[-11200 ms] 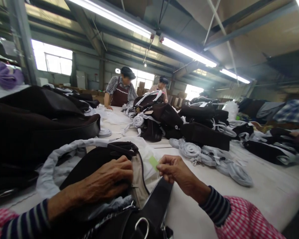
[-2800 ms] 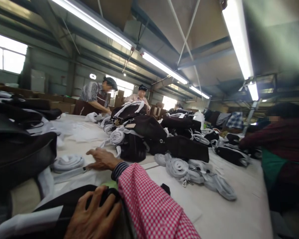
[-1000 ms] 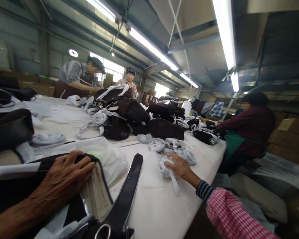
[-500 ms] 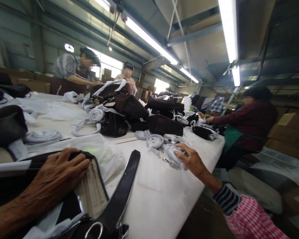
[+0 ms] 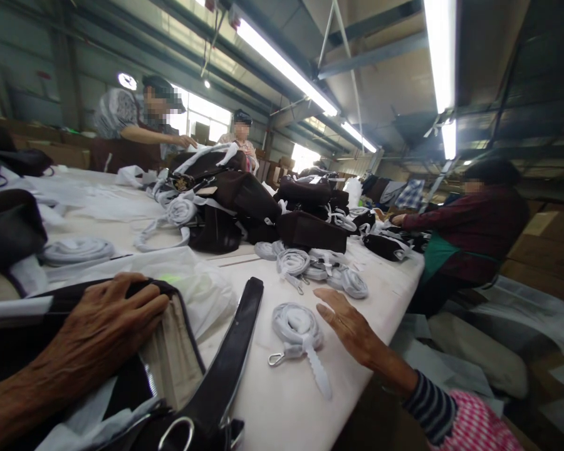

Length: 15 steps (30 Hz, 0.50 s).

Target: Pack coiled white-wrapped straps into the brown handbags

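My left hand (image 5: 115, 326) is closed over the rim of a dark handbag (image 5: 87, 401), its fingers curled onto the beige lining. The bag lies unzipped at the lower left, and its black strap with a metal ring (image 5: 230, 351) stretches across the table. My right hand (image 5: 350, 329) has its fingers stretched out and holds nothing. Just left of its fingertips lies a coiled strap (image 5: 295, 322) in pale wrapping, with a metal snap hook and a loose white tail. Several similar wrapped coils (image 5: 292, 264) sit farther back.
Dark bags (image 5: 313, 232) are heaped mid-table among pale wrappings. Thin white sheeting (image 5: 200, 275) lies behind the open bag. One co-worker (image 5: 474, 219) stands at the right edge of the white table (image 5: 310, 413); two more people are at the far side.
My right hand has brought a wrapped coiled strap nearer from the group of coils and let go of it on the table. My left hand stays on the bag.
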Each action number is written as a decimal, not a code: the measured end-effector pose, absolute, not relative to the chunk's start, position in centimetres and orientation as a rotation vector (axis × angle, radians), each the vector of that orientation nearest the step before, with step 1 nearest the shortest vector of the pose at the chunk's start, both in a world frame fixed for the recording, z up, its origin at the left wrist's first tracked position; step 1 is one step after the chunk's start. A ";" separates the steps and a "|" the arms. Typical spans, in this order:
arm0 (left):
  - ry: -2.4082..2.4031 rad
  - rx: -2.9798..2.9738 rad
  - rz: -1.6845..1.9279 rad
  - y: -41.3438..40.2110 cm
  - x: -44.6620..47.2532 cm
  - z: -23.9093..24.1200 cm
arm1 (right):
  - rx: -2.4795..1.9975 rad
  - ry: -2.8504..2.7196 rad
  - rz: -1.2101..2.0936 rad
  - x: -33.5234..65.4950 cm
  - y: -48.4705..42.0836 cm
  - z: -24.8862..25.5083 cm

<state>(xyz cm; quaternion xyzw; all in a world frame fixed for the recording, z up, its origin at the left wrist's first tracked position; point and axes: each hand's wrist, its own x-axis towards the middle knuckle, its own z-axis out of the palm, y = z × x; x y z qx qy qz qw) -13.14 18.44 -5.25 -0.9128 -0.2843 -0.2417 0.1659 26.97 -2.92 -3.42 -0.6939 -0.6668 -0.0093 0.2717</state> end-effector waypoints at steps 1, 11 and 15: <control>-0.819 -2.601 -0.683 18.5 -13.1 -5.4 | -1.854 -1.807 -0.060 26.2 -3.1 -3.3; -0.842 -2.585 -0.616 18.2 -13.0 -4.9 | -1.906 -2.115 0.035 21.5 -4.5 -6.3; -0.811 -2.603 -0.615 18.2 -13.2 -4.6 | -1.865 -2.050 0.136 22.4 -4.3 -5.7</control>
